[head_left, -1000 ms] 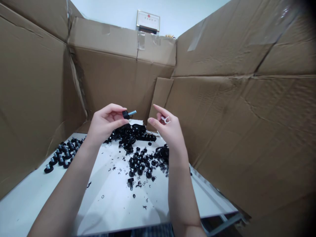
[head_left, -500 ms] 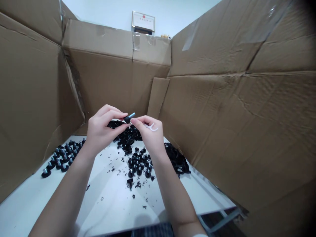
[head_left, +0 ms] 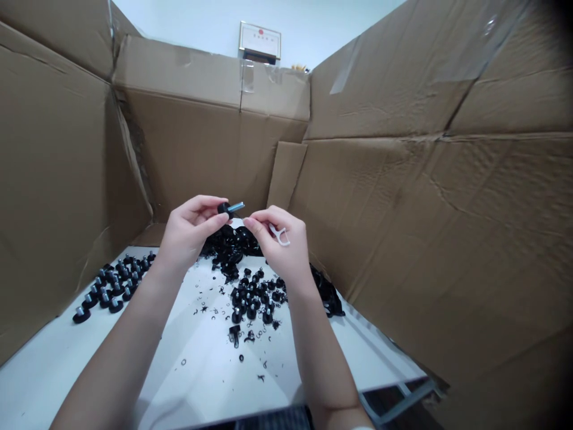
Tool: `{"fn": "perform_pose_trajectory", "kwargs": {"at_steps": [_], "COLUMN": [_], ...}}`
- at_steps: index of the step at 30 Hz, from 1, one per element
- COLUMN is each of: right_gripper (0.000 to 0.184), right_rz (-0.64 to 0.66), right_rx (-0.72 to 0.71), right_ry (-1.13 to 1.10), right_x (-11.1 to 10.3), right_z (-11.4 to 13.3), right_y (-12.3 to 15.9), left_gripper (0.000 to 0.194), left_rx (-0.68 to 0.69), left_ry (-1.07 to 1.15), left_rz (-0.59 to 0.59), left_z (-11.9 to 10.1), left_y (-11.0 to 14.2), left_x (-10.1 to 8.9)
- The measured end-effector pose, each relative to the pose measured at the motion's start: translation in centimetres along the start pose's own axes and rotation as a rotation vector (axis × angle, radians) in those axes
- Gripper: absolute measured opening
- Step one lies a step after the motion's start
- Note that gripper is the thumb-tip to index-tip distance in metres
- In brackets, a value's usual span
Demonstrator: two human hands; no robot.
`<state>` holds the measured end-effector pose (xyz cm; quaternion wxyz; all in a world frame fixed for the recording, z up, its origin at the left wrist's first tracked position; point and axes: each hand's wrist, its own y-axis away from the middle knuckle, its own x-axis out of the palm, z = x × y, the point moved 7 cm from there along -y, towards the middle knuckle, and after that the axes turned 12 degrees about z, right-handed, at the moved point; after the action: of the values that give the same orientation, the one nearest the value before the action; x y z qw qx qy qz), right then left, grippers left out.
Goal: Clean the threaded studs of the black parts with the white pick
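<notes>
Black knob [head_left: 223,209] clasped in left fingers [head_left: 213,224], shank [head_left: 236,207] slanting rightward, right fingers [head_left: 256,226] holding pick [head_left: 274,232]

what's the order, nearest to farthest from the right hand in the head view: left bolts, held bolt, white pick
1. White pick: within the right hand itself.
2. Held bolt: just left of it, in the left hand's grip.
3. Left bolts: standing on the table's left side.

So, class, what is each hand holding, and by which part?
Left hand: a bolt, by its black head. Right hand: a white forked pick, fork showing; its gripped part is hidden.
</notes>
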<state>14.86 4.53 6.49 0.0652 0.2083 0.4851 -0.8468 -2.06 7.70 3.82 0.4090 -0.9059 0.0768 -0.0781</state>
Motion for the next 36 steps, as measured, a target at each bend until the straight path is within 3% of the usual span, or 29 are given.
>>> {"fn": "perform_pose_trajectory", "kwargs": {"at_steps": [2, 6, 10, 12, 16, 19, 25, 28, 32, 36], "right_gripper": [0.019, 0.009, 0.032, 0.034, 0.011, 0.006, 0.006, 0.017, 0.013, 0.005], "right_rz": [0.017, -0.045, -0.005, 0.053, -0.008, -0.091, -0.070, -0.037, 0.058, 0.017], "right_rx": [-0.034, 0.044, 0.088, 0.074, 0.047, 0.006, -0.052, -0.099, -0.096, -0.023], "right_ry": [0.015, -0.067, -0.217, -0.285, -0.326, -0.301, -0.093, -0.048, -0.231, -0.434], "right_x": [0.0, -0.9, -0.6, 0.1, 0.6, 0.3, 0.2, 0.5, 1.1, 0.6], "right_z": [0.4, -0.4, -1.1, -1.0, -0.7, -0.4, 0.1, 0.3, -0.3, -0.9], "right_y": [0.1, 0.2, 0.0, -0.1, -0.1, 0.2, 0.3, 0.2, -0.2, -0.2], "left_gripper": [0.022, 0.028, 0.027, 0.027, 0.027, 0.026, 0.025, 0.023, 0.025, 0.026], "left_rx": [-0.082, -0.140, -0.121, -0.134, -0.157, -0.150, -0.143, -0.130, -0.134, -0.166], "left_ry": [0.108, 0.211, 0.227, 0.228, 0.284, 0.302, 0.296, 0.294, 0.336, 0.405], "left_rz": [-0.023, 0.135, 0.213, 0.233, 0.276, 0.270, 0.263, 0.301, 0.310, 0.253], "left_z": [0.9, 1.4, 1.4, 1.4, 1.3, 1.2, 2.0, 2.2, 1.6, 0.9], "left_y": [0.0, -0.2, 0.0, 0.1, 0.3, 0.2, -0.1, -0.2, 0.0, 0.7], "left_x": [0.2, 1.0, 1.2, 1.6, 2.7, 3.0, 2.6, 2.6, 3.0, 3.5]}}
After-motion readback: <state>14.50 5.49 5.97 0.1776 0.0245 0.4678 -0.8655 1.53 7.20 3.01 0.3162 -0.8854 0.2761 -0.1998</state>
